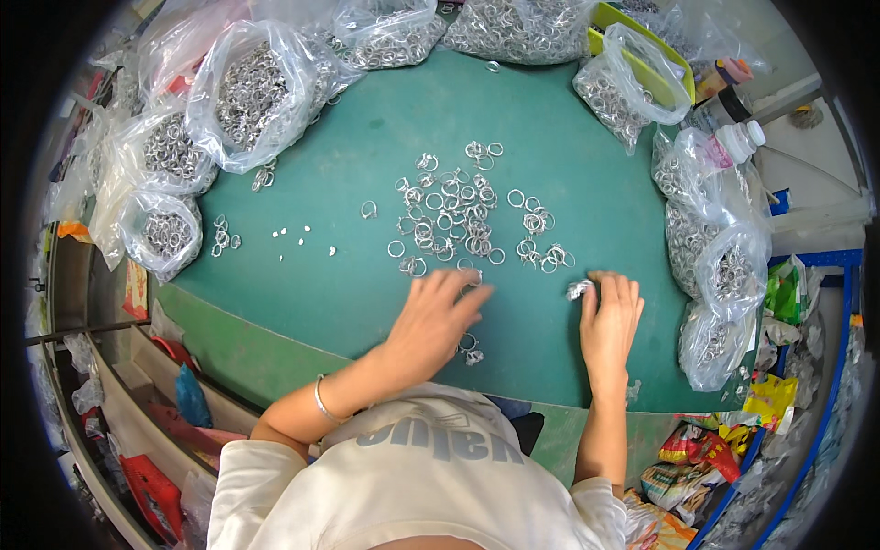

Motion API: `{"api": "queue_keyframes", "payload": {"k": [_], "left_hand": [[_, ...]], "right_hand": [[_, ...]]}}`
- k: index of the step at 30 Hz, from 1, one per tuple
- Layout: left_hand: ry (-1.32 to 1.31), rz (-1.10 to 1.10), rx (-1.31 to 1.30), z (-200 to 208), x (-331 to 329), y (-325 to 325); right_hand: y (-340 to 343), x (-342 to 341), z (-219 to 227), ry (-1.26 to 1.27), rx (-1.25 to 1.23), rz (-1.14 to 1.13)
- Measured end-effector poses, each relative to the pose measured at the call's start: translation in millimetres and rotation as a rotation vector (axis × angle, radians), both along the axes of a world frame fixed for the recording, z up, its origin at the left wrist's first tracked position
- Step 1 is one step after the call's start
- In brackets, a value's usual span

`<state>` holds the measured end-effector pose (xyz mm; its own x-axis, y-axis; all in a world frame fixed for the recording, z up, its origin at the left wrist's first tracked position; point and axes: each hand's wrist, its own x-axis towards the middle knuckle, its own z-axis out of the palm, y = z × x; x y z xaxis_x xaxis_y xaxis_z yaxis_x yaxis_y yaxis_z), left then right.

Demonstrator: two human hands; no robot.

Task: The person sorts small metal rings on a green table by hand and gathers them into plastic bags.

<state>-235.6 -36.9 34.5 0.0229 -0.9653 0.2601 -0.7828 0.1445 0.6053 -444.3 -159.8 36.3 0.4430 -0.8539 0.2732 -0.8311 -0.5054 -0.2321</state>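
Observation:
Silver-coloured rings lie in a loose pile on the green tabletop. My left hand is over the near edge of the pile, slightly blurred, its thumb and fingers apart beside a ring. To the right, my right hand is closed, with a small bunch of rings at its thumb and fingertips. Its other fingers are bent and partly hide one another. Between my left hand and my body lie a few more rings. Another ring sits alone left of the pile.
Clear plastic bags full of rings line the far and left edges. More ring bags stand along the right edge, near a clear bottle. A yellow-green tray is at the far right. Small white bits lie left.

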Motion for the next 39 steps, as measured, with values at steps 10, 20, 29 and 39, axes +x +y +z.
{"api": "queue_keyframes", "payload": {"k": [10,20,29,39], "left_hand": [[-0.164,0.064,0.018,-9,30,-18],[0.043,0.099,-0.002,2,29,-17],[0.134,0.078,-0.027,-8,42,-18],[0.187,0.01,0.021,-5,54,-25]], "right_hand": [[5,57,-15,0.0,-0.072,0.151],[0,41,-5,-0.107,-0.073,0.165],[-70,66,86,-0.473,-0.24,0.213],[-352,221,208,-0.52,-0.455,0.09]]}}
